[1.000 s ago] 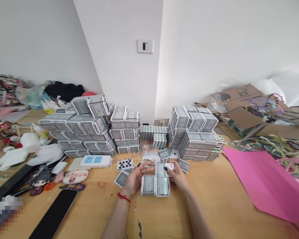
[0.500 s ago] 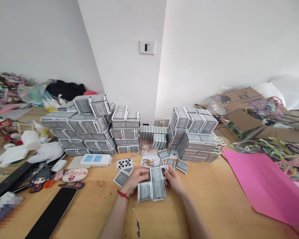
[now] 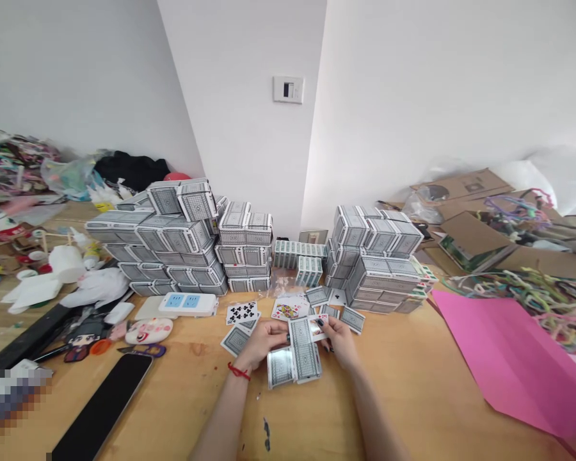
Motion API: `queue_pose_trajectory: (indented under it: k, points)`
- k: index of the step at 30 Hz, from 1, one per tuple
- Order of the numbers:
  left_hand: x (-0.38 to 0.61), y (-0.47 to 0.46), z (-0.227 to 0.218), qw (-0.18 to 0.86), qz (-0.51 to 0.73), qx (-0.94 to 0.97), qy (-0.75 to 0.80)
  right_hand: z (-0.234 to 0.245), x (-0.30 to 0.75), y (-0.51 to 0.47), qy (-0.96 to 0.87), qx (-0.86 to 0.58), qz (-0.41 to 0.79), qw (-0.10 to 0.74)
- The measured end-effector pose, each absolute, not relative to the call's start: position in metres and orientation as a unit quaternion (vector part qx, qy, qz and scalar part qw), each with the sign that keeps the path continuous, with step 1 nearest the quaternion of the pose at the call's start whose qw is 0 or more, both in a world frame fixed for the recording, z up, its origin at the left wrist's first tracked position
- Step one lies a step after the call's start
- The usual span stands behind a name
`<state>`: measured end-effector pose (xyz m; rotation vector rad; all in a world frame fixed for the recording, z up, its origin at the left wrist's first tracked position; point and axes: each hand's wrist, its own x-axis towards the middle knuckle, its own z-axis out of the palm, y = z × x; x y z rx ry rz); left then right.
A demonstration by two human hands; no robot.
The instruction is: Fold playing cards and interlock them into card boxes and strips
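Both of my hands meet over a wooden table (image 3: 403,390) near its middle. My left hand (image 3: 262,344) curls its fingers around a packet of grey-backed playing cards (image 3: 303,350), and a second packet (image 3: 281,367) lies against it lower left. My right hand (image 3: 338,340) pinches the top right of the same packet, with a face-up card (image 3: 318,325) under its fingertips. A red string circles my left wrist. Loose cards lie just beyond, among them a face-up clubs card (image 3: 240,312) and a face card (image 3: 288,310).
Tall piles of wrapped card decks stand at the back left (image 3: 173,240) and back right (image 3: 374,256). A white power strip (image 3: 187,303), a dark phone (image 3: 106,413) and small trinkets lie left. A pink paper sheet (image 3: 513,358) and cardboard boxes (image 3: 480,234) fill the right.
The two packets in my hands have shifted slightly left and closed together, the taller one now overlapping the lower one. My head view drifted a little to the left.
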<state>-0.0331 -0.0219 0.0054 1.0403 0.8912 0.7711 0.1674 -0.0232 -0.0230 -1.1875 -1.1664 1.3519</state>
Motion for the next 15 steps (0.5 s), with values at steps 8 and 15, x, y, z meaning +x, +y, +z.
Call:
queue_pose_trajectory:
  k: [8, 15]
  points:
    - [-0.031, -0.023, 0.002, 0.704, 0.347, 0.462, 0.414, -0.024, 0.163, -0.024, -0.512, -0.477, 0.568, 0.433]
    - [-0.029, -0.024, 0.002, 0.699, 0.346, 0.447, 0.438, -0.026, 0.157, -0.025, -0.489, -0.489, 0.576, 0.435]
